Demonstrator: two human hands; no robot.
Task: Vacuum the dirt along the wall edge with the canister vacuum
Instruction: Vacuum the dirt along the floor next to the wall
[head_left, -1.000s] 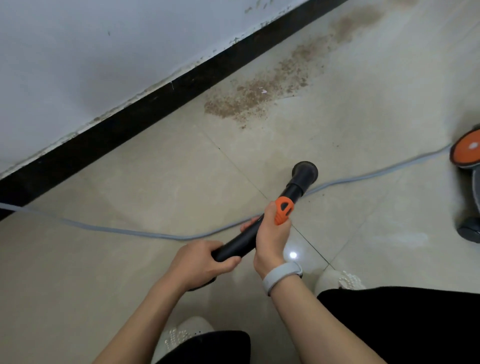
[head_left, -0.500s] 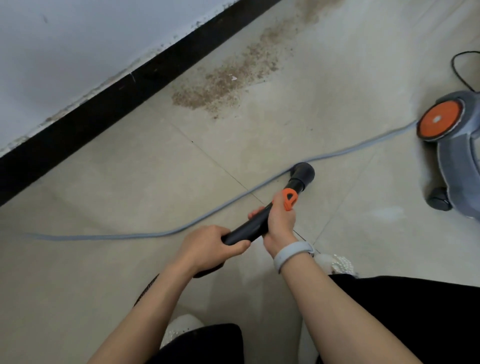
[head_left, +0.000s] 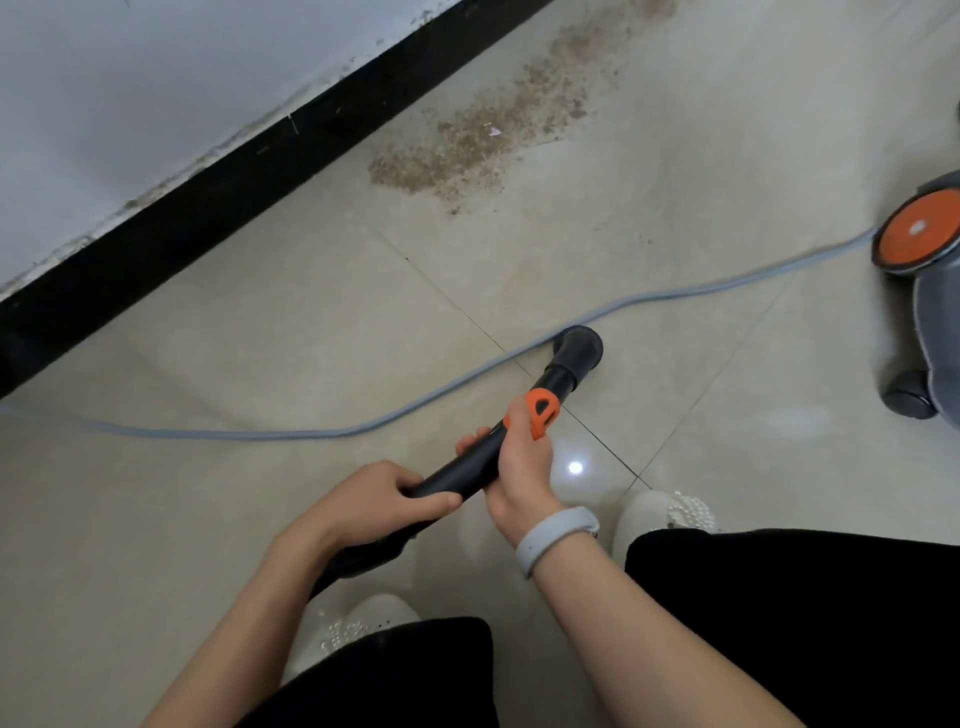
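A black vacuum wand with an orange clip slants across the middle of the view. Its round nozzle sits near the floor beside a grey cord. My left hand grips the wand's lower end, and my right hand grips it just below the clip. A brown patch of dirt lies on the tiles next to the black baseboard, well beyond the nozzle. The grey canister vacuum with an orange wheel stands at the right edge.
A grey cord runs across the floor from the left edge to the canister, passing by the nozzle. My two white shoes and dark trouser legs fill the bottom. The white wall rises above the baseboard.
The view has swung back and forth, so the canister shows more than a second ago. Both hands keep the same grip on the wand, and the nozzle stays by the cord.
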